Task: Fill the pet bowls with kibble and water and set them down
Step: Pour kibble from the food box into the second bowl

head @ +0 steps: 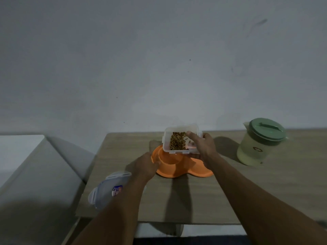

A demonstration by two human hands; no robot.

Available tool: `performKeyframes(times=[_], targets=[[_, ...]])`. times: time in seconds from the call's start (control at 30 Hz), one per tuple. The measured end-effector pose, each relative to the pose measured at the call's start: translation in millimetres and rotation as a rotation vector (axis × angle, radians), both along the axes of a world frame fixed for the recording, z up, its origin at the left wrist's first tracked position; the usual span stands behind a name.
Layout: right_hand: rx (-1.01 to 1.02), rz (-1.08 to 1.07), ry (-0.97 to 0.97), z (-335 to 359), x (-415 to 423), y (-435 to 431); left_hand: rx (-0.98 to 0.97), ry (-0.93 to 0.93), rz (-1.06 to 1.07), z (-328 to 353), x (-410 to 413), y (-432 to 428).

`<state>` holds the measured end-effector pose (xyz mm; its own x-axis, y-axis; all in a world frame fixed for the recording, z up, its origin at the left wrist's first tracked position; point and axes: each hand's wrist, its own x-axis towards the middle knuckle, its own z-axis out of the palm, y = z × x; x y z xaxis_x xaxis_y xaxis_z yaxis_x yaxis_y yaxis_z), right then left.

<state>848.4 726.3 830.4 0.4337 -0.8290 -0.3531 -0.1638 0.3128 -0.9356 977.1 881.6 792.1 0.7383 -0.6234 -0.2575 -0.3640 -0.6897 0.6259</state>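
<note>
Right hand (203,145) has its grip clamped on a clear plastic container (181,138), thumb over the near rim, fingers wrapped round the right side. Container is tilted toward the camera with its open mouth showing brown kibble (177,143) piled against the lower wall; it sits above the back-left well of the orange double pet bowl (177,167). That well looks bare, no kibble visible in it. Right well is mostly hidden behind the right wrist. Left hand (146,165) is on the bowl's left rim, fingers curled round the edge, grip closed on it. Bowl sits flat on the wooden bench (194,197), roughly centre. Container lid (108,190), clear with a blue label, lies near the bench's front-left corner, partly under the left forearm. Green-lidded water jug (260,142) stands upright at the back right of the bench, well apart from the bowl, lid on. Grey wall behind.
</note>
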Motion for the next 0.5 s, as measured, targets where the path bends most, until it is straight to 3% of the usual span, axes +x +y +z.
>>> performKeyframes(times=[0.17, 0.3, 0.5], targets=[[-0.038, -0.012, -0.009, 2.3, -3.2, 5.8, 0.026, -0.098, -0.138, -4.4, -6.0, 0.9], [-0.039, -0.037, -0.007, -1.3, -8.2, 9.7, 0.221, -0.242, -0.142, -13.2, -12.4, -1.5], [-0.039, -0.073, 0.003, -4.2, -17.8, 8.6, 0.313, -0.248, -0.188, -19.9, -16.2, -6.4]])
